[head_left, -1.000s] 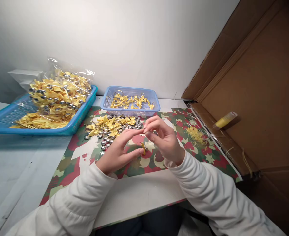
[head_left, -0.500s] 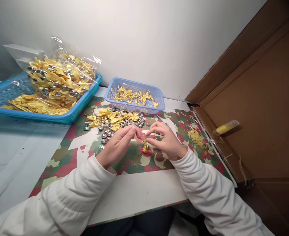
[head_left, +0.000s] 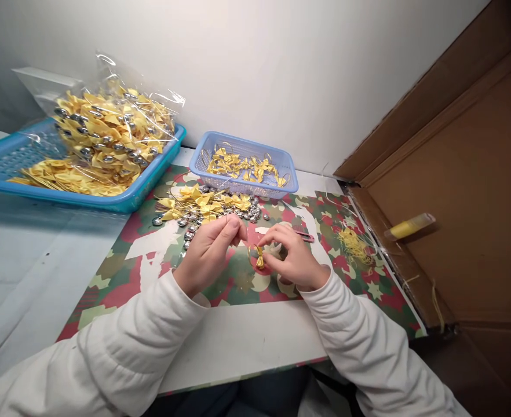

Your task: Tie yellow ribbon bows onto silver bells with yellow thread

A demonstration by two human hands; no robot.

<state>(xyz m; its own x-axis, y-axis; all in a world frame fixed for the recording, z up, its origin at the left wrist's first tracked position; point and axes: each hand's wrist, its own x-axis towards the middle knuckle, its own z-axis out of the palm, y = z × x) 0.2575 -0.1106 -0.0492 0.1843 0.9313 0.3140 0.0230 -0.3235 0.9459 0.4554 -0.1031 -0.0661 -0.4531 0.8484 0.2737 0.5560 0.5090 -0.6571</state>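
Observation:
A small yellow ribbon bow [head_left: 259, 258] sits between my hands, above the patterned sheet. My right hand [head_left: 292, 255] closes thumb and fingertips on its right side. Next to the bow curves a thin gold cord [head_left: 249, 253], reaching up toward my left hand [head_left: 214, 249]. That hand is closed in a pinch, apparently on the cord, though its fingers hide most of the grip. Beyond the left hand lies a pile of yellow ribbon bows [head_left: 203, 201] with thin stems, among loose silver bells [head_left: 190, 234].
A small blue basket [head_left: 292, 179] holds finished-looking bows. At left, a larger blue basket [head_left: 120, 202] carries ribbon pieces and a clear bag [head_left: 116, 127] of bows with bells. A pink clip [head_left: 306, 237], yellow thread scraps [head_left: 353, 243] and a cardboard wall [head_left: 464, 174] are at right.
My right hand has closed from spread fingers onto the bow, which hung below my left hand. My left hand stays pinched. The whole view has shifted slightly.

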